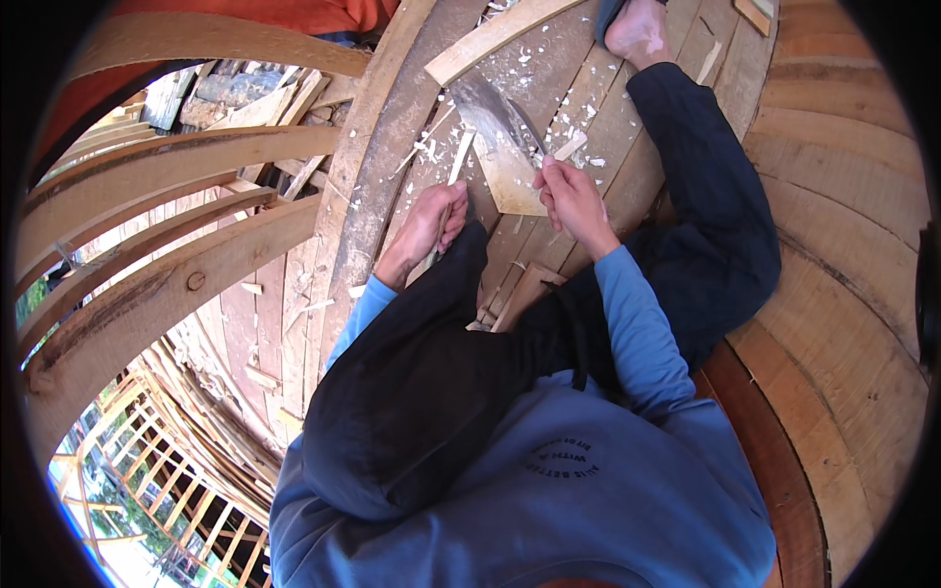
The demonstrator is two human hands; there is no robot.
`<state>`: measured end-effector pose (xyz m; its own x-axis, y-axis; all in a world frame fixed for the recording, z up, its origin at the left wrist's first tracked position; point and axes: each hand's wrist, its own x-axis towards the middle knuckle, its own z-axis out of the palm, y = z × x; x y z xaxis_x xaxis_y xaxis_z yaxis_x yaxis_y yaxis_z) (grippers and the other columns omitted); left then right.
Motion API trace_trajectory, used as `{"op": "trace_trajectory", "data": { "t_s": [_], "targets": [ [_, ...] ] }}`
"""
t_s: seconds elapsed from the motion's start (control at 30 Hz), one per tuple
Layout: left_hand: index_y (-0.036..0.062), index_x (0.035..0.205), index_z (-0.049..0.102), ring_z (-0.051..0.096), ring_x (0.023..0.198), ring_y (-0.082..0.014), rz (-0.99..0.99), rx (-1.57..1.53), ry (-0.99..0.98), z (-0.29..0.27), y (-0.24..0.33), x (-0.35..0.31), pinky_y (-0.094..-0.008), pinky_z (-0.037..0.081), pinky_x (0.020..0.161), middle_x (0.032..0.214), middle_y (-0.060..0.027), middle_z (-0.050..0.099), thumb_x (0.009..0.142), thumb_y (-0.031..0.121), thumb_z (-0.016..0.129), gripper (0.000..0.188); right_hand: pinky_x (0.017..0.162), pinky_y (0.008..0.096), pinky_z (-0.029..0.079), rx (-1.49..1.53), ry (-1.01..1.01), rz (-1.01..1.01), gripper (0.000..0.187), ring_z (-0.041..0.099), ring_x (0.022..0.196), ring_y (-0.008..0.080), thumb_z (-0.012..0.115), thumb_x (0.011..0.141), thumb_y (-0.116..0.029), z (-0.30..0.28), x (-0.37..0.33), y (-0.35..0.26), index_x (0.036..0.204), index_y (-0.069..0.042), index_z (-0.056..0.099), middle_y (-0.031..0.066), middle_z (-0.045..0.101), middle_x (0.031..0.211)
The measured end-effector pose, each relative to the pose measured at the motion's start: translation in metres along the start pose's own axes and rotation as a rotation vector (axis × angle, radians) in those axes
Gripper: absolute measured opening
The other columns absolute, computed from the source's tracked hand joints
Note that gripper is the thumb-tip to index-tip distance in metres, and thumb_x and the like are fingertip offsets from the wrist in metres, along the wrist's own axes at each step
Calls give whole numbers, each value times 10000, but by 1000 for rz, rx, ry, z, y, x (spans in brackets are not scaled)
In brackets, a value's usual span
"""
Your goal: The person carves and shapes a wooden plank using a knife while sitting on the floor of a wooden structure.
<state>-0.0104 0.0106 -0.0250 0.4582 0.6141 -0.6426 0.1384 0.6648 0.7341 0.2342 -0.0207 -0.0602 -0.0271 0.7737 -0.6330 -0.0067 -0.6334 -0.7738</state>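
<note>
My left hand [436, 223] is closed around a thin pale wood strip [462, 155], whose long end points up and away from me. Closed too, my right hand [576, 201] pinches what looks like a dark, curved, blade-like tool [530, 128]; its grip is hidden by the fingers. Between the hands lies a wooden block [507, 182], pale at the near end and weathered grey farther off. The dark tool lies along the block's right side. A short pale wood piece [570, 146] shows just beyond my right fingers.
White shavings [578, 103] litter the plank floor [392, 196]. A curved board [500, 39] lies beyond the block. Curved timber ribs [176, 260] stand at left, and a planked wall [833, 196] rises at right. My bare foot [639, 34] rests at the far right.
</note>
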Motion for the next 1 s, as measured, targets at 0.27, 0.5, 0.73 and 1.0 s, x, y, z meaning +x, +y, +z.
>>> {"op": "trace_trajectory", "data": {
  "t_s": [0.27, 0.5, 0.73, 1.0],
  "targets": [
    [151, 824, 430, 293, 464, -47, -60, -221, -96, -1, 2, -3, -228, 242, 390, 625, 62, 348, 1022, 510, 429, 410, 460, 317, 403, -122, 14, -12, 528, 494, 462, 116, 468, 1044, -482, 1, -2, 1, 784, -40, 591, 17, 517, 586],
    [27, 950, 522, 587, 658, -325, 21, 498, 216, -10, -16, 8, -425, 462, 609, 736, -169, 597, 1028, 546, 409, 537, 650, 439, 485, -328, 72, -137, 554, 622, 655, 345, 462, 1042, -458, 12, -10, 0, 825, 24, 626, 180, 625, 684],
    [-70, 1079, 549, 607, 1009, -542, 202, 1010, 385, -2, -42, 11, -565, 456, 882, 963, -386, 640, 1025, 553, 435, 635, 761, 533, 461, -639, 96, -139, 611, 611, 809, 499, 422, 1050, -483, 13, -20, 6, 866, 57, 641, 303, 629, 792],
    [-56, 1143, 538, 629, 967, -523, 277, 1125, 345, -9, -33, 4, -566, 480, 863, 925, -352, 653, 1022, 518, 453, 592, 834, 547, 472, -743, 42, -104, 615, 622, 909, 517, 396, 1051, -467, 34, -10, 3, 868, 55, 665, 324, 653, 885]
  ]
}}
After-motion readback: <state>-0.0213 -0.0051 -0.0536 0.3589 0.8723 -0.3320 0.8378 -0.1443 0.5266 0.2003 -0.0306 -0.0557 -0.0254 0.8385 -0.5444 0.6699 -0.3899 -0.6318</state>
